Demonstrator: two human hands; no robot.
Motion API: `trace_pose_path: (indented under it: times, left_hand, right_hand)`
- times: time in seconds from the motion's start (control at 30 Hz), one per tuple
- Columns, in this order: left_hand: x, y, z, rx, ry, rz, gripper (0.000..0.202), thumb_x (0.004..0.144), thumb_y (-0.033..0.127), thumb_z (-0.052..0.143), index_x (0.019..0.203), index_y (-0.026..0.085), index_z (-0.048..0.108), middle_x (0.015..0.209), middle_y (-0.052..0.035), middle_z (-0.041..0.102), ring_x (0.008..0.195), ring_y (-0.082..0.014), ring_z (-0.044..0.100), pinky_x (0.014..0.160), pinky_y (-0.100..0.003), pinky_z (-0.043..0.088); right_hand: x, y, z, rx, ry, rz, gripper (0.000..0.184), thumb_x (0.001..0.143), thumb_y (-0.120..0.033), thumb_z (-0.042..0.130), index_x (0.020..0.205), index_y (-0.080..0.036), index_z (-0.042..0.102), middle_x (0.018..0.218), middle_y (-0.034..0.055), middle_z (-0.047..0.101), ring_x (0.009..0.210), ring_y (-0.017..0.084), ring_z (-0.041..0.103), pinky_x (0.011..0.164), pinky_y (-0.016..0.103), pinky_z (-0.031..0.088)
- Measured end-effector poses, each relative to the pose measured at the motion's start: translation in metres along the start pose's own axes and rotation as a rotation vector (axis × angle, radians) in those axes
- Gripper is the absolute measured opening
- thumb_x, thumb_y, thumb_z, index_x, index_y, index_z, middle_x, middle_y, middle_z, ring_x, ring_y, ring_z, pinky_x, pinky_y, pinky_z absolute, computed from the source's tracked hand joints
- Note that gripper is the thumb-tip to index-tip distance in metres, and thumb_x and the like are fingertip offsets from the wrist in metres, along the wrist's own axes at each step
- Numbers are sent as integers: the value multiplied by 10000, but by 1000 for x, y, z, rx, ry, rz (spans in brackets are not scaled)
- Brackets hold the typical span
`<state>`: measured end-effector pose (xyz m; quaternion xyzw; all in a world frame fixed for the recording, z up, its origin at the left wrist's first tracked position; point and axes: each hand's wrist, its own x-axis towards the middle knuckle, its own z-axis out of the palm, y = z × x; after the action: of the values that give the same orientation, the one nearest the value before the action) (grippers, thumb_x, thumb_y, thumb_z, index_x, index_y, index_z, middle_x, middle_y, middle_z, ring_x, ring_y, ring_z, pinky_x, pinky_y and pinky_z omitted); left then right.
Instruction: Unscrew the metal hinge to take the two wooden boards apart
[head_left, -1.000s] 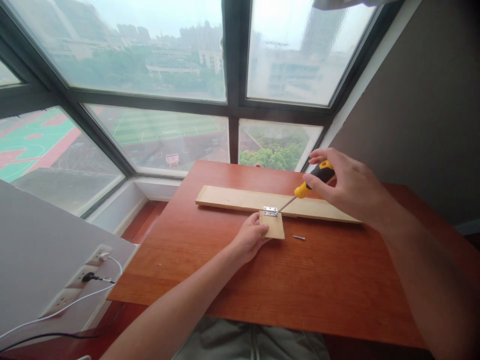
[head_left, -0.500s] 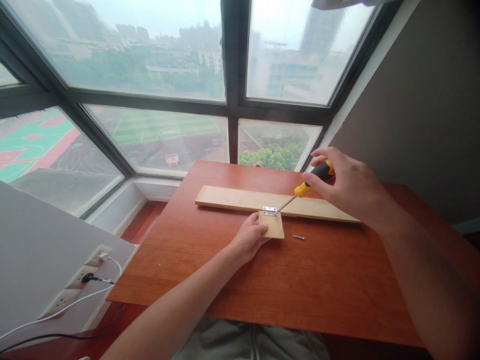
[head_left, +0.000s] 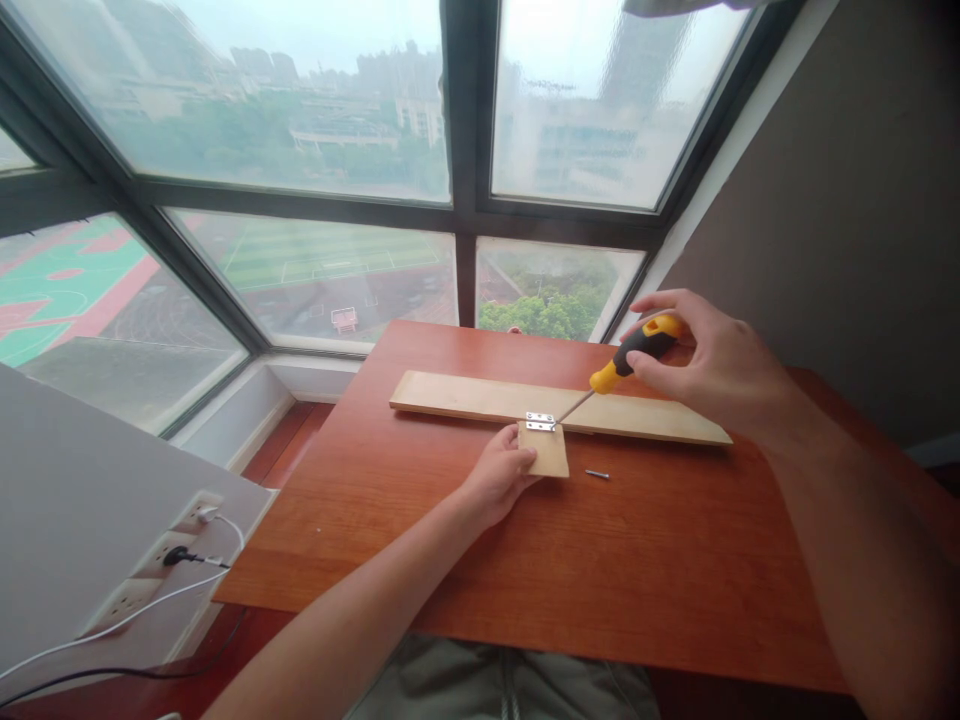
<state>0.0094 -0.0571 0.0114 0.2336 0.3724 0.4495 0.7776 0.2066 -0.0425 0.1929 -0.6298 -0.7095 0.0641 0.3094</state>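
My left hand (head_left: pixel 504 472) grips a small square wooden piece (head_left: pixel 549 458) by its left side, thumb on top. A silver metal hinge (head_left: pixel 540 421) joins that piece to a long wooden board (head_left: pixel 472 393) lying behind it. In my right hand (head_left: pixel 701 350) is a screwdriver (head_left: pixel 646 345) with a yellow and black handle, held between thumb and fingers. Its shaft slants down to the left, and the tip meets the hinge's right end. A loose screw (head_left: pixel 597 474) lies on the table, right of the small piece.
The reddish-brown wooden table (head_left: pixel 360 540) stands against large windows with dark frames (head_left: pixel 466 270). On the low wall at left are power sockets (head_left: pixel 161 553) with plugs and white and black cables. A grey wall (head_left: pixel 847 260) rises at the right.
My right hand has shifted slightly right and its fingers have loosened around the screwdriver handle, which has turned to show more yellow. My left hand and the boards look the same.
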Motion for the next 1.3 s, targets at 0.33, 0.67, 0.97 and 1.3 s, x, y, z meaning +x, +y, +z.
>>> trace_pose_path:
  times: [0.33,0.67,0.97,1.3]
  left_hand:
    - [-2,1,1,-4,6,-1,390,680,13,619,1043,148,578,1112,-124,668,881,-201,672,709,-294,576]
    - [-3,4,4,4,13,-4,390,677,4,604,1039,147,573,1104,-120,671,883,-198,667,707,-289,574]
    - [-2,2,3,9,10,-2,405,675,8,601,1054,144,563,1119,-134,668,928,-222,672,711,-293,578]
    - [-1,1,2,17,7,9,414,665,4,602,1051,147,568,1116,-127,669,955,-228,672,783,-339,586]
  right_hand:
    - [1,4,4,186,-39,-91,449,725,-308,677,1168,-295,604,1070,19,694,884,242,694,840,403,566]
    - [6,-4,0,257,-31,-140,435,755,-279,653,1187,-295,598,1095,29,696,949,269,684,902,450,553]
    - [3,20,-8,197,46,-83,423,745,-288,669,1163,-324,622,1082,10,688,929,247,690,872,418,561]
    - [-16,61,-1,194,45,167,368,768,-354,688,1126,-290,629,999,22,693,879,223,683,781,343,535]
